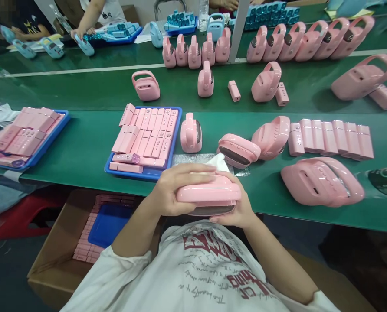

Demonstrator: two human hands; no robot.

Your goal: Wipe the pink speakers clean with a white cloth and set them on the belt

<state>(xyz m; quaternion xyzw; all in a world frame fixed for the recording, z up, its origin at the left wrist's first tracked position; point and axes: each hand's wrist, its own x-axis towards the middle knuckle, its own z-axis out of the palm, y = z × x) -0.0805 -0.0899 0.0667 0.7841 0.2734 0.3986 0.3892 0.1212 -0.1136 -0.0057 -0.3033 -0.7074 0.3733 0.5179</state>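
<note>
Both hands hold a pink portable speaker (pixel 209 193) with a carry handle, just in front of my shirt at the table edge. My left hand (pixel 169 190) wraps round its left end, fingers over the top. My right hand (pixel 244 206) grips the right end from below and behind. A white cloth (pixel 218 162) sticks up behind the speaker; whether a hand holds it is hidden. Beyond my hands, another pink speaker (pixel 191 133) stands upright, and one (pixel 238 150) with a dark front lies tilted beside a further one (pixel 271 138).
Left of my hands, a blue tray (pixel 177 143) carries pink stick-shaped pieces; another loaded tray (pixel 66 118) stands further left. Similar pieces (pixel 330 138) line up at right near a large-looking speaker (pixel 322 181). A cardboard box (pixel 55 260) sits below. Across the table, a co-worker's hand (pixel 79 34) touches a blue speaker.
</note>
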